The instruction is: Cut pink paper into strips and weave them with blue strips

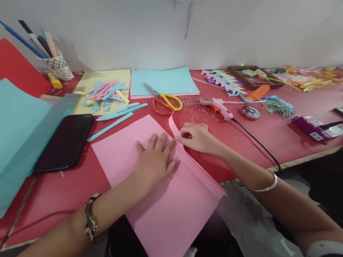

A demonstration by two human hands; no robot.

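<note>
A sheet of pink paper [174, 214] lies slanted over the table's front edge, its near corner hanging out over the lap. My left hand [153, 163] rests flat on the sheet with fingers spread. At the sheet's right edge, my right hand [197, 137] is closed in a pinch on a narrow pink paper strip [174, 126]. The strip's far end curls up apart from the sheet, while a crease runs down the right side nearer to me. Just beyond the strip lie scissors [166, 103] with red and yellow handles.
Blue paper strips [117, 113], a black phone [65, 141] and blue sheets [4, 142] are to the left. A pink glue gun [216, 105] with a black cord lies right, near a purple power box [314, 129]. A pen cup [59, 66] stands by the wall.
</note>
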